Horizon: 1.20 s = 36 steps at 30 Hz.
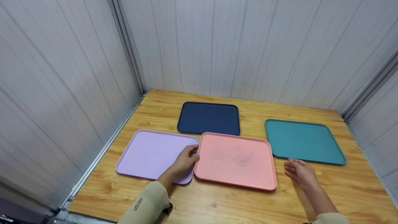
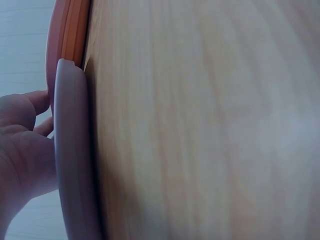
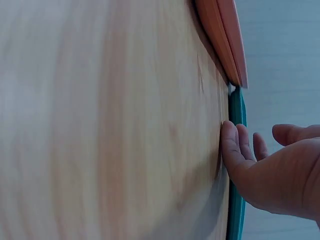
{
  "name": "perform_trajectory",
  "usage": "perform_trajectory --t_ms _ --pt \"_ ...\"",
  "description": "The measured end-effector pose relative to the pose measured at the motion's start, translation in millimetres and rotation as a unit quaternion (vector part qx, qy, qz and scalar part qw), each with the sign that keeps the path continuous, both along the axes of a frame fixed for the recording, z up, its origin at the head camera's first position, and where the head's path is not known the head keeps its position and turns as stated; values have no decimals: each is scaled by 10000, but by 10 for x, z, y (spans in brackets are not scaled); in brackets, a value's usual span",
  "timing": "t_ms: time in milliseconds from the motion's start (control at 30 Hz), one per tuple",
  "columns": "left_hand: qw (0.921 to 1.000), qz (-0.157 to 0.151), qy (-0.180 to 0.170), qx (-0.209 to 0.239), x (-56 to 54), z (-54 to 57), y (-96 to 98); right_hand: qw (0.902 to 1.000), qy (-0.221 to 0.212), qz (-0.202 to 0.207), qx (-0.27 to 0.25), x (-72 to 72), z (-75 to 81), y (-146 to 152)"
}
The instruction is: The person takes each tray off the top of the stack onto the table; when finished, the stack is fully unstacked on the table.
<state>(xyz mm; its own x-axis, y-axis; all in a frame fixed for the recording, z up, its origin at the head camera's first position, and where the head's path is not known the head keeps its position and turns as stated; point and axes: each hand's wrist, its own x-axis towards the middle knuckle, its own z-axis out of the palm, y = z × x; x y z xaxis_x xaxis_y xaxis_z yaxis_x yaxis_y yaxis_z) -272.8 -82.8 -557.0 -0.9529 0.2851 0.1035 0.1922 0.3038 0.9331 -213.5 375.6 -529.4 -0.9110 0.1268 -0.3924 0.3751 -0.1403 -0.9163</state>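
My left hand (image 1: 186,160) reaches over the right part of a lilac tray (image 1: 149,152). Its thumb and fingers touch the left rim of a pink tray (image 1: 230,160), a little apart from each other along that edge. The left wrist view shows the same hand (image 2: 25,140) behind the lilac rim (image 2: 72,150), partly hidden. My right hand (image 1: 300,172) holds nothing; its extended fingers are by the front edge of a teal tray (image 1: 304,141). In the right wrist view, fingertips (image 3: 228,131) are close to the teal rim; contact is hard to judge.
A navy tray (image 1: 209,118) lies behind the pink one, towards the back wall (image 1: 217,46). All the trays lie on a wood-grain table (image 1: 202,205). White panel walls stand at the left (image 1: 56,77), back and right. The pink tray's sides adjoin the lilac and teal trays.
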Motion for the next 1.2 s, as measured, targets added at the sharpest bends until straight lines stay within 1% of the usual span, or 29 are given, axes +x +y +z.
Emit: perform_trajectory --t_ms 167,433,567,733,933,1033,1133,1200 --pt "10000 -6 -21 -11 15 18 0 9993 72 251 264 1 -8 -141" --pt "10000 39 -3 52 30 14 1 9969 266 503 540 0 -37 -334" --pt "9999 -18 -16 140 42 30 1 9938 357 599 865 -9 -45 -398" --pt "10000 -5 51 30 28 18 -4 9882 376 580 1367 -24 -61 -472" --pt "10000 13 0 57 25 20 -4 9782 317 534 1984 -29 -35 -524" --pt "10000 23 -16 58 30 24 0 9705 301 537 2331 -34 -20 -526" --pt "10000 53 41 -37 27 15 1 9613 312 560 2679 -45 -17 -519" --pt "9998 48 110 -130 22 12 1 9577 290 561 2808 -50 -11 -510"
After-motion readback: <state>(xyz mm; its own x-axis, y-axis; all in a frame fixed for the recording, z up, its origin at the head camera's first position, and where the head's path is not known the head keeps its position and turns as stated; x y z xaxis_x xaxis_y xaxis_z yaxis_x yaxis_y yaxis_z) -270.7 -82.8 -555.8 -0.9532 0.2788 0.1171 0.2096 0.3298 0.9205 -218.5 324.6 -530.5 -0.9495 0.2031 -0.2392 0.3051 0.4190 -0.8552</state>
